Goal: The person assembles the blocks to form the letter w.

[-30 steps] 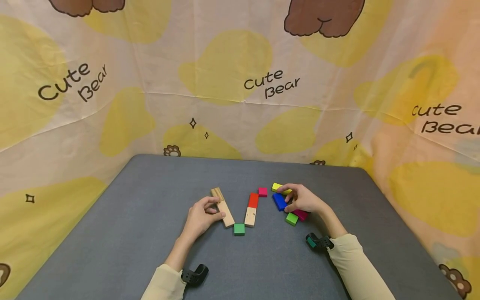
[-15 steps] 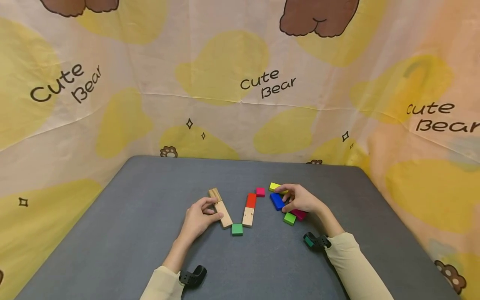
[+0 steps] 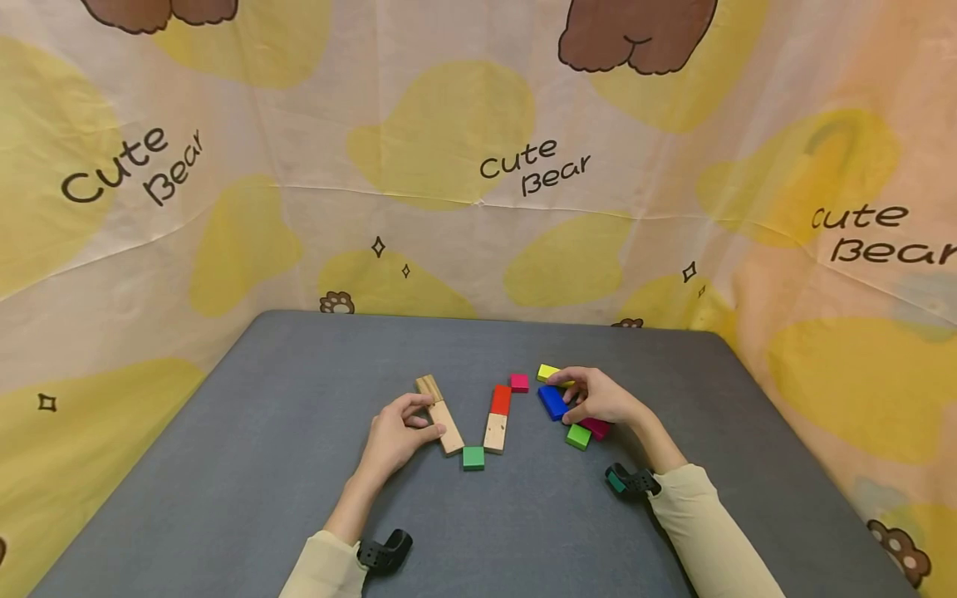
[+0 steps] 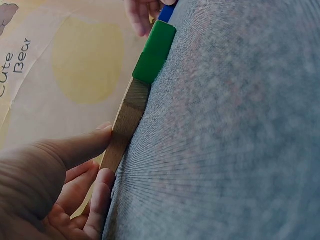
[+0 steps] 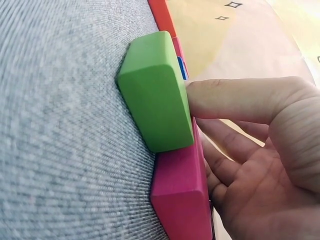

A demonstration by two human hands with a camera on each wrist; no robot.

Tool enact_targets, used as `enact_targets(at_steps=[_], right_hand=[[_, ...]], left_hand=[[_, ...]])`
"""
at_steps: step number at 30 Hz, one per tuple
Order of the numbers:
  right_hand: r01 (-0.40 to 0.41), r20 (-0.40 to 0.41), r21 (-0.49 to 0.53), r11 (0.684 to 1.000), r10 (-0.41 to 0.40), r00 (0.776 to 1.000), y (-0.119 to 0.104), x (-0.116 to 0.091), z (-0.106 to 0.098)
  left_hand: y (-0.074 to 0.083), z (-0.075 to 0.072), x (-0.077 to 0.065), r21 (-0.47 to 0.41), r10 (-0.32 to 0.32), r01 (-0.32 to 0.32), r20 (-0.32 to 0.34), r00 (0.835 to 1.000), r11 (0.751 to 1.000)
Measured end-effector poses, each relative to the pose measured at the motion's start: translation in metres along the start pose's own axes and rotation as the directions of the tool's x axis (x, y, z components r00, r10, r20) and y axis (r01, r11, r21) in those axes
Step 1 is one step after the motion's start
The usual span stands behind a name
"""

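My left hand (image 3: 396,432) pinches a plain wooden block (image 3: 446,428) lying slantwise on the table, thumb and fingertips at its left side. A shorter wooden piece (image 3: 429,387) continues the line at its far end. A green block (image 3: 473,458) sits at the near end, between it and a second wooden block (image 3: 495,433) topped by a red block (image 3: 501,400). My right hand (image 3: 607,397) holds a blue block (image 3: 552,403) between thumb and forefinger. Around it lie a yellow block (image 3: 547,373), a light green block (image 5: 155,95) and a magenta block (image 5: 182,195), partly hidden by the hand.
A pink block (image 3: 519,383) touches the far right corner of the red one. The blocks lie on a grey cloth-covered table (image 3: 299,374). Behind its far edge hangs a printed cloth (image 3: 441,124) with yellow patches and lettering.
The view has shifted slightly, moving everything a little to the left in the picture. Both hands and all the blocks keep their places on the table.
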State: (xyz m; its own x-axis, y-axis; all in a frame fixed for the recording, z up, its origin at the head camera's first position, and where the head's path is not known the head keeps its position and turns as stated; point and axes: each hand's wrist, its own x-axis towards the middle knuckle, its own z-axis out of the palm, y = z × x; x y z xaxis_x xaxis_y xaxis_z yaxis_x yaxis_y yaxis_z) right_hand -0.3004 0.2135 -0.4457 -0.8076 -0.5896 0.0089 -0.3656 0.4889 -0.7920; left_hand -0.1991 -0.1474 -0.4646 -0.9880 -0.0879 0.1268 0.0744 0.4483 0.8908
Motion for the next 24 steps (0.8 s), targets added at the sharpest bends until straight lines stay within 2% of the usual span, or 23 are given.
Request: enact_targets(at_steps=[8,18,24], right_hand=[[-0.001,-0.001,0.013,1.0,0.001,1.0,-0.0017,-0.0019,-0.0007],[0.041,0.07,0.037,0.998,-0.043,0.997,-0.0057,0.0006,-0.0018],[0.065,0.052,0.041,0.997,-0.067,0.996,-0.0077,0.0035,0.0039]], left_hand=[[-0.0003,0.0005,0.0003,-0.005,0.004,-0.004,-0.001,1.0,1.0],[0.0005,-0.0006,0.0,-0.011,0.014,-0.014,-0.003,1.0,1.0],[-0.0005,-0.0005,0.0001,-0.005,0.014,-0.014,-0.004,1.0,1.0]])
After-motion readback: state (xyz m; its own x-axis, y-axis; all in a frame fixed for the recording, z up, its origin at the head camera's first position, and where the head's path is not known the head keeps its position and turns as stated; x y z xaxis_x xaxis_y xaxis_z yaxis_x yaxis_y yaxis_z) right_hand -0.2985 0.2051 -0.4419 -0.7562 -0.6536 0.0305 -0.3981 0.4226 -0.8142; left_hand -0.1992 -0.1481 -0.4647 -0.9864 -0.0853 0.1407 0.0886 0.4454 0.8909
